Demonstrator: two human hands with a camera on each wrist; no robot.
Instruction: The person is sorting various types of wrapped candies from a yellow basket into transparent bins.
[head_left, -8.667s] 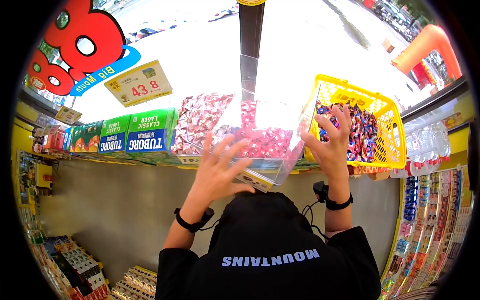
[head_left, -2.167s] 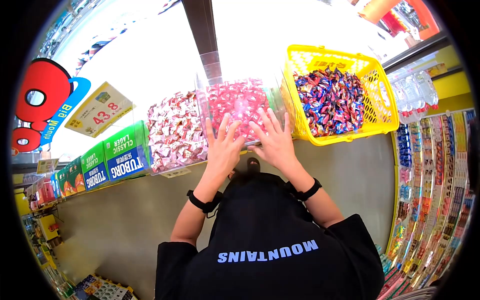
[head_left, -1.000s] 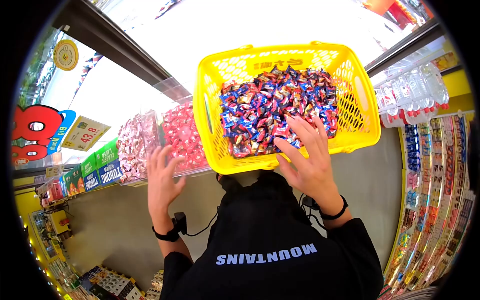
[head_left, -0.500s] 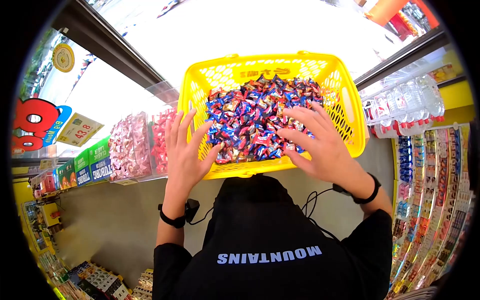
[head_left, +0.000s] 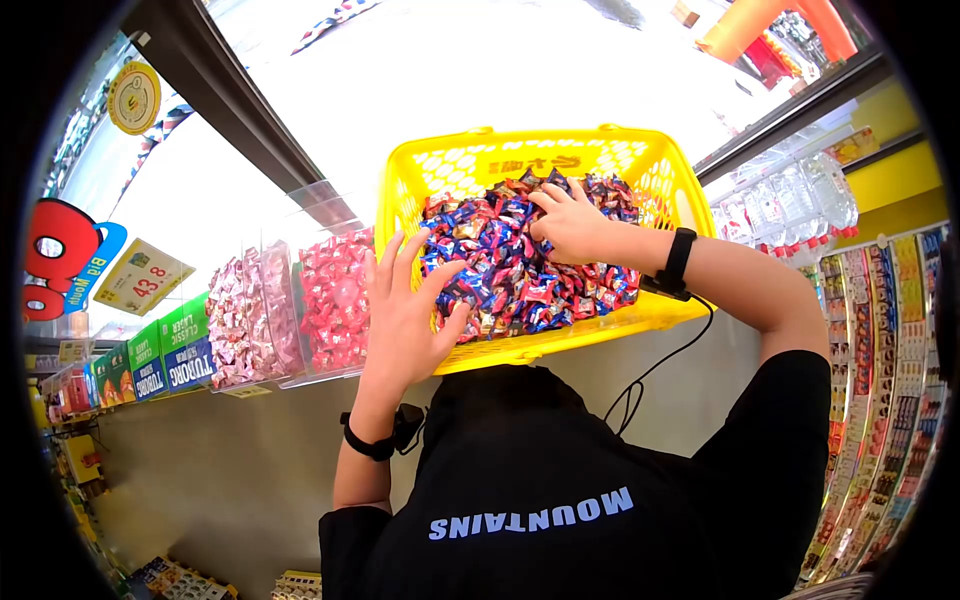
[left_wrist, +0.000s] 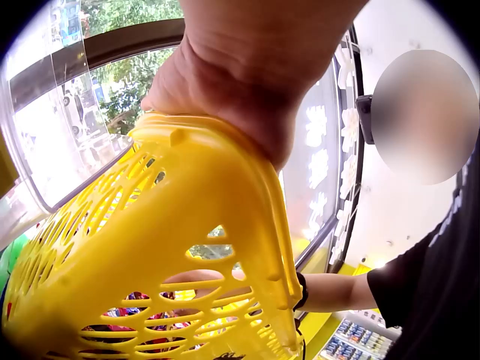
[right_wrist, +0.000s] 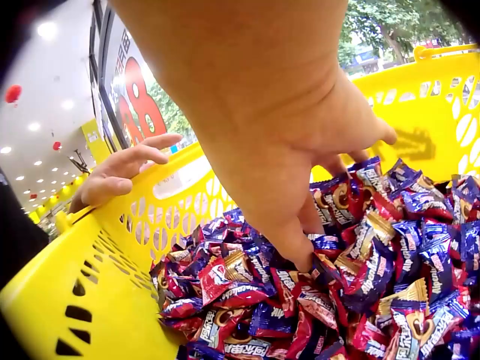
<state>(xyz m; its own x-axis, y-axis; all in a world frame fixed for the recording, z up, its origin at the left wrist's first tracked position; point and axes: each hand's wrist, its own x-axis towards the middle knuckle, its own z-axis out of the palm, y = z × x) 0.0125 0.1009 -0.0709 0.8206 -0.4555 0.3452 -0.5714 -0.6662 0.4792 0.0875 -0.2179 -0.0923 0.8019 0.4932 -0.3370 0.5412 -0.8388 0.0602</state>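
A yellow plastic basket [head_left: 545, 343] holds a heap of wrapped candies [head_left: 490, 270] in blue, red and gold wrappers. My right hand [head_left: 582, 230] reaches over the heap from the right, its fingertips down among the candies. In the right wrist view the thumb of the right hand [right_wrist: 262, 195] points into the wrappers, and the other fingers spread away from it. My left hand [head_left: 408, 320] rests at the basket's left front corner, fingers extended over the rim. The left wrist view shows its heel on the yellow rim [left_wrist: 187, 131], with the fingers hidden.
Left of the basket stand clear bins of red-wrapped candies [head_left: 335, 295] and pink-wrapped candies [head_left: 255, 320], then green Tuborg boxes [head_left: 187, 345]. Water bottles [head_left: 790, 205] line the right side. A glass window with a dark frame [head_left: 235, 100] lies behind.
From the candy bins, both hands have come over to the basket. The right hand has since moved deeper into the candy heap; the left stays at the left rim.
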